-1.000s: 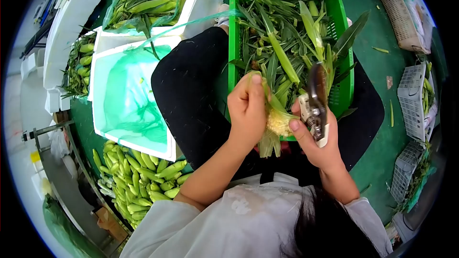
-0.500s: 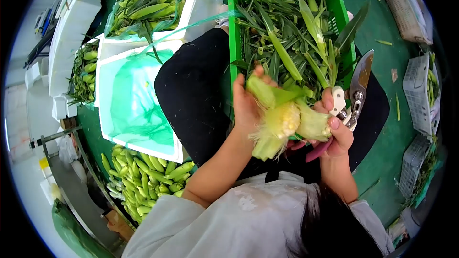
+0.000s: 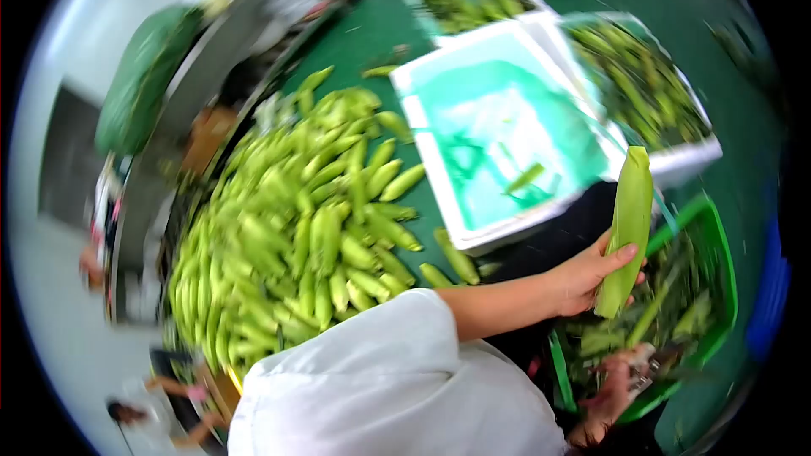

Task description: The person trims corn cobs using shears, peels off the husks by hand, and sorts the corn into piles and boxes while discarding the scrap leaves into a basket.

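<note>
My left hand (image 3: 589, 277) is wrapped round a green corn cob in its husk (image 3: 632, 224), which stands nearly upright. Lower down, my right hand (image 3: 615, 382) is closed round the pruning shears (image 3: 649, 370), which are blurred, over the green basket (image 3: 728, 287). Loose leaves and husks (image 3: 655, 308) fill that basket. To the left of my left hand is a white foam box (image 3: 452, 203) lined with a thin green bag. A large heap of green corn cobs (image 3: 296, 228) lies on the floor left of the box.
Two more foam boxes hold unstripped corn (image 3: 634, 76) and further green cobs (image 3: 477, 0) beyond the lined box. A metal rack (image 3: 156, 203) with a green sack (image 3: 148, 80) stands at left. Another person (image 3: 152, 409) is at the lower left.
The view has swung left toward the heap. The opened cob is gone from my hands; my left hand now holds a husked green cob. My right hand still has the shears, lower over the basket.
</note>
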{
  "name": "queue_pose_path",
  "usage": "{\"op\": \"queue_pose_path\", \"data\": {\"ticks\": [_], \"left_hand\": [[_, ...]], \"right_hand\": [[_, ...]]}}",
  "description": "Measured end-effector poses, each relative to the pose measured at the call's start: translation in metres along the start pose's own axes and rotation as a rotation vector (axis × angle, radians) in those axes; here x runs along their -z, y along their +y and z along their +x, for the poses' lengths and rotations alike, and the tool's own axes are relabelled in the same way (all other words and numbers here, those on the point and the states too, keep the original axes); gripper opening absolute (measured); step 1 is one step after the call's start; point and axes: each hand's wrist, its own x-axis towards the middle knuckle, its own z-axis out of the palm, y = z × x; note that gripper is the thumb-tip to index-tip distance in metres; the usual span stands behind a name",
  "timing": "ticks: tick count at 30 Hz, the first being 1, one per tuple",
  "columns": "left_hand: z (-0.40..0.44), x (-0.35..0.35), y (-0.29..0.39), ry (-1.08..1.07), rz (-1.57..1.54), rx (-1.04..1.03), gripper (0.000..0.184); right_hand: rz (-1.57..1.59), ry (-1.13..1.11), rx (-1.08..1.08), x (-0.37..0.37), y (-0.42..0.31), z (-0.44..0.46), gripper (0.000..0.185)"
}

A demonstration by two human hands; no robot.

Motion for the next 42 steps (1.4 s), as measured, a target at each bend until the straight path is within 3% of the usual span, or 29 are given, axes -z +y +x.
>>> {"op": "queue_pose_path", "data": {"ticks": [2,5,6,7,8,10,12,14,15,17,18,19,21,22,23,24,25,26,28,29,31,32,33,35,36,37,39,41,42], "left_hand": [[-0.037,0.051,0.054,0.205,0.174,-0.366,0.070],[-0.139,0.163,0.147,0.730,0.450,-0.782,0.083],[-0.186,0.221,0.175,0.964,0.537,-0.726,0.081],[-0.242,0.210,0.194,1.337,0.415,-0.658,0.060],[-0.292,0.245,0.220,1.457,0.403,-0.773,0.059],[-0.398,0.288,0.258,1.563,0.368,-1.154,0.057],[-0.472,0.301,0.285,1.590,0.274,-1.602,0.054],[-0.479,0.310,0.288,1.539,0.299,-1.848,0.052],[-0.452,0.324,0.283,1.427,0.411,-1.801,0.051],[-0.354,0.373,0.266,1.142,0.767,-1.429,0.046],[-0.283,0.344,0.243,1.155,0.980,-1.153,0.037],[-0.214,0.304,0.217,0.844,1.057,-1.057,0.032],[-0.105,0.255,0.189,0.553,1.330,-0.575,0.045],[-0.048,0.270,0.175,0.381,1.608,-0.504,0.055],[0.011,0.298,0.159,0.283,1.882,-0.365,0.079],[0.052,0.301,0.145,0.274,1.989,-0.071,0.093],[0.085,0.319,0.121,0.301,2.199,-0.091,0.104],[0.096,0.313,0.104,0.351,2.394,0.061,0.101],[0.157,0.392,0.064,0.381,2.281,0.184,0.093],[0.153,0.356,0.073,0.391,2.069,0.385,0.078],[0.184,0.405,0.075,0.227,1.666,0.540,0.050],[0.195,0.421,0.085,0.236,1.874,0.306,0.037],[0.198,0.404,0.110,0.243,2.061,0.052,0.026],[0.194,0.366,0.159,0.289,1.875,-0.451,0.023],[0.193,0.334,0.173,0.345,1.800,-0.449,0.022],[0.192,0.317,0.179,0.398,1.722,-0.439,0.022],[0.217,0.354,0.137,0.613,1.112,-0.518,0.021],[0.255,0.480,0.035,0.895,1.051,-0.330,0.028],[0.230,0.435,0.025,0.841,1.101,-0.297,0.031]], "right_hand": [[0.087,0.011,-0.038,0.025,0.020,0.029,0.057],[0.100,-0.008,-0.194,0.032,0.032,0.057,0.049],[0.108,-0.003,-0.254,0.035,0.039,0.062,0.047],[0.126,-0.005,-0.315,0.043,0.045,0.065,0.045],[0.156,-0.005,-0.365,0.050,0.053,0.068,0.042],[0.241,-0.015,-0.462,0.076,0.076,0.069,0.038],[0.219,0.001,-0.376,0.058,0.060,0.050,0.033],[0.292,0.016,-0.262,0.014,0.030,0.026,0.033],[0.309,0.028,-0.247,0.018,0.033,0.021,0.036],[0.349,0.075,-0.224,0.010,0.027,0.001,0.035],[0.356,0.079,-0.216,0.003,0.022,-0.011,0.034],[0.359,0.079,-0.211,0.001,0.017,-0.022,0.033],[0.374,0.101,-0.199,0.001,0.011,-0.037,0.029],[0.350,0.125,-0.209,0.006,0.009,-0.042,0.029],[0.329,0.144,-0.224,0.011,0.009,-0.047,0.029],[0.303,0.164,-0.237,0.014,0.007,-0.052,0.031],[0.279,0.199,-0.235,0.018,0.009,-0.057,0.031],[0.259,0.229,-0.230,0.025,0.015,-0.062,0.032],[0.253,0.293,-0.255,0.048,0.032,-0.064,0.031],[0.264,0.341,-0.307,0.059,0.037,-0.067,0.031],[0.123,0.653,-0.522,0.031,0.019,-0.068,0.029],[0.088,0.788,-0.591,0.042,0.037,-0.064,0.021],[0.220,0.579,-0.601,0.118,0.088,-0.071,0.023],[0.442,0.130,-0.640,0.267,0.189,-0.084,0.034],[0.205,0.547,-0.632,0.161,0.131,-0.074,0.035],[0.104,0.674,-0.627,0.098,0.103,-0.056,0.036],[0.027,0.716,-0.586,0.054,0.077,-0.036,0.037],[-0.054,0.697,-0.503,0.027,0.058,-0.012,0.039],[-0.101,0.659,-0.443,0.018,0.045,0.003,0.040]]}}
